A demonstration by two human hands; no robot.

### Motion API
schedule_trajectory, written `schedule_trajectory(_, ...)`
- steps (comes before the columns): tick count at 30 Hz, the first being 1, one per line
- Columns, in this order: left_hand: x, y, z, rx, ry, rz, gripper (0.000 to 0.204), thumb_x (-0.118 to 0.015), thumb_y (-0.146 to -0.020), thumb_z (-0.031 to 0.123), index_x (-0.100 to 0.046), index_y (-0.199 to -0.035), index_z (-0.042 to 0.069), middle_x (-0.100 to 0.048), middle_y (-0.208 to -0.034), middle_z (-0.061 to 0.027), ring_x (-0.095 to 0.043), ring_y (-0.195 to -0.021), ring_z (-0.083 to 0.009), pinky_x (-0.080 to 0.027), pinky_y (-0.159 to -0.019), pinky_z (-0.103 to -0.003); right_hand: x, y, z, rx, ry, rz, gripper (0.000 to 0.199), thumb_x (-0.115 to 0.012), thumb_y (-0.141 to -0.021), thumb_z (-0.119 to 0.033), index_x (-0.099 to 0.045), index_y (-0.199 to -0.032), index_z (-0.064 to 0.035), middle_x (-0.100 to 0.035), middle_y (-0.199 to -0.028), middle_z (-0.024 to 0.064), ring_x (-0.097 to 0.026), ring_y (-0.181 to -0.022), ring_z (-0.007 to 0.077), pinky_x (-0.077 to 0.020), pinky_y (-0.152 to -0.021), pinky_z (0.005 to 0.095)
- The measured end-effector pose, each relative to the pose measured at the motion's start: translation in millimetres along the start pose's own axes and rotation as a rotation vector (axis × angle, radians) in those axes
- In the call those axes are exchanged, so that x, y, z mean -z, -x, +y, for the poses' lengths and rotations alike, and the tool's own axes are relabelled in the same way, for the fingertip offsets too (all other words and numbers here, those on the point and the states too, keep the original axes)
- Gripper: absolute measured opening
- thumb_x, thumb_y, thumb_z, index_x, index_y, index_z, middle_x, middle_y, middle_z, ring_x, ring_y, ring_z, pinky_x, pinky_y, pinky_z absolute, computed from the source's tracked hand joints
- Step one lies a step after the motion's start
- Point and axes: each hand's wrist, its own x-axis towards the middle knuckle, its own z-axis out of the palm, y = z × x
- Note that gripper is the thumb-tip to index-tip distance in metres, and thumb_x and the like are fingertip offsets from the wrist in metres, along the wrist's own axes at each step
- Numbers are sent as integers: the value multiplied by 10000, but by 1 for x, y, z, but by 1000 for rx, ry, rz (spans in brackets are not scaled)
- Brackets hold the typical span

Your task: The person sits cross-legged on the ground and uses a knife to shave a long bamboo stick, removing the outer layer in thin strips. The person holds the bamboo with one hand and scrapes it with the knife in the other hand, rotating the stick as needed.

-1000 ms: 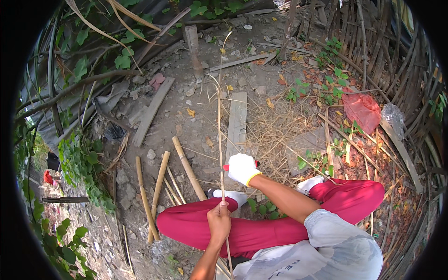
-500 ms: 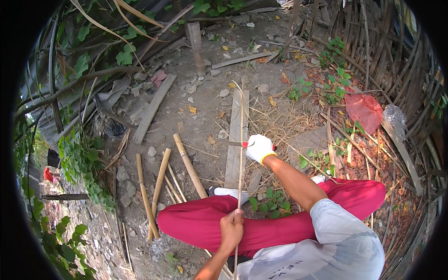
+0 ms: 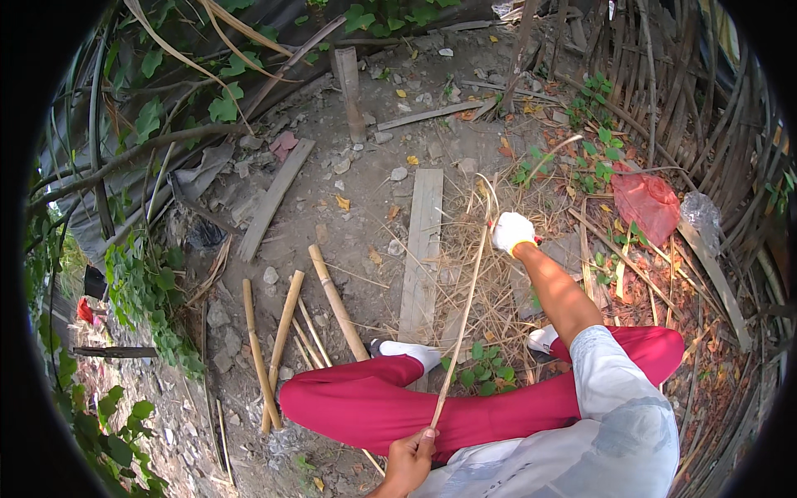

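Observation:
My bare left hand (image 3: 409, 459) is closed around the near end of a long, thin bamboo strip (image 3: 463, 332), close to my lap. The strip slants away and to the right, and its far end curls over. My right hand (image 3: 513, 233), in a white glove with a yellow cuff, is closed on a knife with a red handle (image 3: 539, 241). Only bits of the handle show past the glove; the blade is hard to make out. That hand is beside the strip's far part. A pale thin sliver (image 3: 558, 156) shows beyond it.
A flat grey board (image 3: 421, 241) lies in front of my feet, with straw-like shavings (image 3: 473, 274) beside it. Bamboo poles (image 3: 336, 299) lie to the left. A short wooden post (image 3: 349, 95) stands ahead. Red plastic (image 3: 646, 203) and a stick fence (image 3: 689, 91) are on the right.
My right hand has moved right and farther away with the knife. The strip has swung from nearly straight ahead to a rightward slant, and my left hand has drawn lower, toward me.

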Motion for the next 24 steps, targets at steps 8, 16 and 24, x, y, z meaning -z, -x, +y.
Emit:
schedule_trajectory(8,10,-5,4,107,183,-28,335,-549,-1072,259,-704,-1079,-37,-526,-668,32,-462,-531,-52,-337,-442,-240,-15,-24,10,6,-645,-513,315,-669,-841,-323,-742,-890,-20,-736,-862,218,-722,-829,404,-544,-706,461)
schedule_trajectory(16,12,-22,-4,-119,69,124,343,-554,-1071,260,-698,-1102,-50,-482,-621,52,-391,-474,-26,-303,-425,-241,67,55,-33,214,-41,-146,328,-630,-784,-293,-764,-924,-28,-729,-944,232,-709,-920,414,-576,-834,464)
schedule_trajectory(24,4,-55,6,-218,-72,176,333,-552,-1065,243,-701,-1045,-54,-497,-631,24,-421,-588,-45,-350,-509,-251,30,163,-78,417,-262,-119,280,-616,-797,-343,-707,-744,-84,-680,-742,199,-665,-731,421,-552,-700,505)
